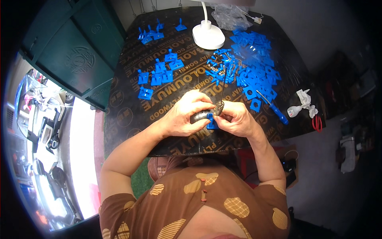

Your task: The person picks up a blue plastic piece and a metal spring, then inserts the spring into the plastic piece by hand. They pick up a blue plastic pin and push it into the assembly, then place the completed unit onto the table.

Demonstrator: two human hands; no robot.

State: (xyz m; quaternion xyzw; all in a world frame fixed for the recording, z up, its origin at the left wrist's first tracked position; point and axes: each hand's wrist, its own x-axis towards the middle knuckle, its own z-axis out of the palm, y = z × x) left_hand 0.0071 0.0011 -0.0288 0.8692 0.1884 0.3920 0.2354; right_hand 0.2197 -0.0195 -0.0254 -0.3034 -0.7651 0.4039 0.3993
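Note:
My hands come together near the table's front edge. The fingers of my left hand (187, 113) are wrapped around a dark, shiny cylinder-shaped piece (200, 116). Against its right end sits a small blue plastic part (212, 122), which the closed fingertips of my right hand (236, 119) pinch. A dark wire coil (219, 107) with a thin straight length rising from it stands by my right index finger. Whether the coil joins the dark cylinder is hidden by my fingers.
Blue pieces with upright parts (161, 71) stand in groups at left. On the right lie a pile of flat blue plates (258, 67), small blue parts with metal pins (225, 65) and a blue-handled screwdriver (278, 113). Behind are a white lamp base (208, 36) and a plastic bag (230, 16).

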